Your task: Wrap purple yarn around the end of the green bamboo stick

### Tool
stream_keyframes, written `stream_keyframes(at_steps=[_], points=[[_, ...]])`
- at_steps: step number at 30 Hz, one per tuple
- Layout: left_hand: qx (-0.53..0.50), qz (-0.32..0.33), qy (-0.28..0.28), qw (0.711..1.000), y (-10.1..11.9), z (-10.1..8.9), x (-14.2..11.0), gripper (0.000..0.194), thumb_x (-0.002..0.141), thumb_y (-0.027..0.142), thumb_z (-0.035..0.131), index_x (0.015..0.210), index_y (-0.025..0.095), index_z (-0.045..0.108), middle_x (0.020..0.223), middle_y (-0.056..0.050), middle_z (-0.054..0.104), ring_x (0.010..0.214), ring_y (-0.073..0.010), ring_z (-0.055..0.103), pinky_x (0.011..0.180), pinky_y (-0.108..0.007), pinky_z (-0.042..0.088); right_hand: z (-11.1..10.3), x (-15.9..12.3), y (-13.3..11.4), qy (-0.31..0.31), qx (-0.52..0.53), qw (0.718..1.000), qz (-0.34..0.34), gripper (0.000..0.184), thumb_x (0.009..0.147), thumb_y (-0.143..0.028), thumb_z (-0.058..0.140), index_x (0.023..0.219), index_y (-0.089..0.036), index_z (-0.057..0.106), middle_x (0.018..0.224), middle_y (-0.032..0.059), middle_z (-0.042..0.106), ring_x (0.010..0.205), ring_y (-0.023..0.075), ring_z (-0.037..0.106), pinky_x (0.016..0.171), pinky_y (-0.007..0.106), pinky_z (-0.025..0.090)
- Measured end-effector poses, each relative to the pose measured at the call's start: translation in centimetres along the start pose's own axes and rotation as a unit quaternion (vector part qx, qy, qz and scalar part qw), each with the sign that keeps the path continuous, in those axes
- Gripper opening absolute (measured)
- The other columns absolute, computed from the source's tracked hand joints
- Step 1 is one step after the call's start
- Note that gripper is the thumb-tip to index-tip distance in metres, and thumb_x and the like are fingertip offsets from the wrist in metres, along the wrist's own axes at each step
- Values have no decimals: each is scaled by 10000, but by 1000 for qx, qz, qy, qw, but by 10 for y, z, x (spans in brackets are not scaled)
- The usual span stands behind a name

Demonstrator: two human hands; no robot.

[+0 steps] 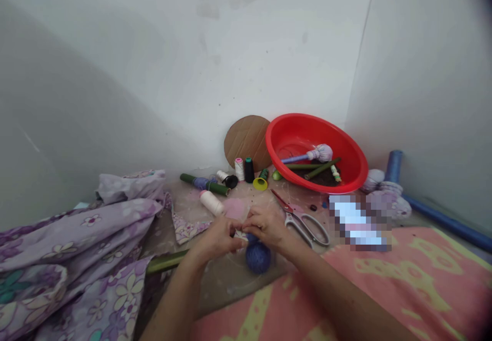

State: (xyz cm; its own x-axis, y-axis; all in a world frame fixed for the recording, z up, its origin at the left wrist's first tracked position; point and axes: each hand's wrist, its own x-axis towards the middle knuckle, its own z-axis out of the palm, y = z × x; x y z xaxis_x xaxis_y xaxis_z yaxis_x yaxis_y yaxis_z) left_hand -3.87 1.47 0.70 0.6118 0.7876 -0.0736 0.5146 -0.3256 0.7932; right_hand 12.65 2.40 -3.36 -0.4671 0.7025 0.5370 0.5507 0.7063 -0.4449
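My left hand (223,237) and my right hand (265,226) meet at the centre, fingers closed in a pinch. Between them is a small pale patterned piece of cloth (241,235), which the left thumb and fingers grip. The right fingertips press together at its upper edge; what they pinch is too small to make out. Just below my right hand sits a blue ball of yarn (258,257), its top partly covered by the fingers. A floral cloth piece (188,229) lies left of my left hand. Scissors (303,225) with red blades lie right of my right hand.
A tilted red basin (363,169) holds sticks and a cloth-headed stick. Several thread spools, among them a white spool (211,202), and a green tube wound with yarn (205,184) lie ahead. Purple floral fabric (115,223) is heaped left; a pink-yellow cloth (384,284) spreads right.
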Motion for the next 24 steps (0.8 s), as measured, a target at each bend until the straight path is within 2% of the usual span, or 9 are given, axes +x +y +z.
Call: stream_keyframes(at_steps=[6, 10, 13, 18, 21, 24], points=[[-70, -9, -32, 997, -1, 1, -1, 194, 615, 210, 543, 769, 108, 603, 518, 38, 483, 426, -52, 426, 419, -155, 366, -1, 1, 7, -8, 112, 993, 22, 131, 709, -285, 572, 702, -187, 658, 639, -1, 546, 646, 95, 497, 573, 188, 357], [-114, -6, -64, 991, -1, 3, -2, 146, 634, 228, 544, 714, 115, 589, 513, 38, 481, 431, -50, 431, 424, -147, 351, -8, 3, 6, -32, 223, 972, 69, 131, 651, -280, 616, 651, -155, 654, 580, -10, 554, 557, 82, 493, 515, 182, 359], [-118, -19, -75, 990, 0, 4, -3, 175, 633, 257, 559, 727, 115, 598, 491, 36, 486, 416, -51, 430, 411, -146, 334, -11, 3, 8, -54, 290, 945, 138, 131, 586, -264, 651, 582, -135, 632, 515, -24, 535, 484, 68, 457, 454, 173, 335], [-137, -27, -88, 986, 3, 6, -3, 262, 629, 292, 579, 821, 117, 616, 513, 24, 516, 426, -55, 445, 425, -152, 349, -13, -1, 19, -112, 399, 883, 222, 142, 524, -251, 677, 568, -132, 615, 475, -48, 514, 423, 41, 399, 404, 157, 289], [-168, -46, -78, 982, 5, 5, -4, 301, 629, 293, 589, 877, 123, 606, 556, 12, 539, 453, -60, 463, 456, -167, 376, -14, -1, 20, -106, 449, 844, 272, 160, 510, -245, 677, 564, -123, 590, 460, -54, 501, 392, 34, 376, 387, 158, 268], [-196, -46, -46, 978, 6, 3, -5, 289, 623, 290, 601, 855, 117, 611, 579, 6, 545, 465, -58, 460, 471, -173, 381, -12, 1, 15, -77, 486, 811, 316, 155, 519, -231, 644, 534, -111, 547, 418, -62, 457, 357, 30, 343, 376, 163, 247]])
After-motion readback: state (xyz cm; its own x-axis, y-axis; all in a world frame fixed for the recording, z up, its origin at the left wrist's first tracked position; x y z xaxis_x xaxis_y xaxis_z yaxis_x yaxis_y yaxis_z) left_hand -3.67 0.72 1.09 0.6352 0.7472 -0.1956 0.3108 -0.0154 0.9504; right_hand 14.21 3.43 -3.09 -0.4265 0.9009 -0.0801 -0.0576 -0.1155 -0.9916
